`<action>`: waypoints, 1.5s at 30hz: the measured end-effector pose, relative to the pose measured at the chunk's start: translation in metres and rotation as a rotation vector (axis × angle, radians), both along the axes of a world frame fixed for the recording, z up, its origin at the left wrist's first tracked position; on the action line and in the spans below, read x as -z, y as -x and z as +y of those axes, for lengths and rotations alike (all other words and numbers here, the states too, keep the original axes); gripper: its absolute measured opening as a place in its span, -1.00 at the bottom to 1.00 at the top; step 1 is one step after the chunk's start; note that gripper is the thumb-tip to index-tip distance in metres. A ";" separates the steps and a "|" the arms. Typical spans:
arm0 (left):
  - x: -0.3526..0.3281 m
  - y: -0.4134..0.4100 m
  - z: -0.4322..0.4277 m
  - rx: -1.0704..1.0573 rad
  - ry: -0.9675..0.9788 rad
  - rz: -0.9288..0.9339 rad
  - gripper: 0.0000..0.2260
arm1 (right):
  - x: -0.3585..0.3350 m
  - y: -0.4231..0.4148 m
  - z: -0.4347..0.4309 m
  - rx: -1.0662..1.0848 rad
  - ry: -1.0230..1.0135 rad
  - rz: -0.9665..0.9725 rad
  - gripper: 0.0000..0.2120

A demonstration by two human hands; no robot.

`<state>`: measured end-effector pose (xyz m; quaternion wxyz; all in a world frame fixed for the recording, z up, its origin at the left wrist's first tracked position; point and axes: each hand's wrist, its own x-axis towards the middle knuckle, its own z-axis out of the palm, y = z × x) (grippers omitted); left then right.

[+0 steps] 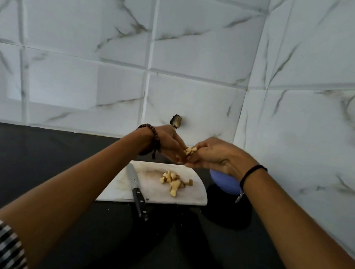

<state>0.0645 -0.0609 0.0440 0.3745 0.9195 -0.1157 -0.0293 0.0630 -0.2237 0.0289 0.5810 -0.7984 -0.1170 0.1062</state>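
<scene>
Kitchen: tiled wall [183, 45]; cutting board [189, 197]

White marble-veined wall tiles [183, 45] beyond the left hand [166, 143], corner [243, 111] right of the right hand [216, 156]. Black countertop [34, 161] below both.

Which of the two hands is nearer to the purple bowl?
Right. The right hand is over the purple bowl, its wrist covering part of it. The left hand is farther left, above the far edge of the cutting board. Both hold chopped pieces.

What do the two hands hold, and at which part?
The left hand and right hand together hold a few pale cut pieces between their fingers, above the cutting board.
</scene>
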 end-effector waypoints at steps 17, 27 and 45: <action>-0.001 -0.030 -0.117 0.162 -0.148 -0.059 -0.59 | -0.013 0.001 -0.086 0.333 0.281 0.008 -0.74; -0.004 -0.029 -0.090 0.140 -0.104 -0.222 -0.76 | -0.032 0.003 -0.065 0.441 0.662 -0.342 -0.86; 0.039 -0.016 0.023 0.074 -0.624 0.113 -0.44 | 0.019 0.008 0.011 -0.135 0.886 -0.155 -0.11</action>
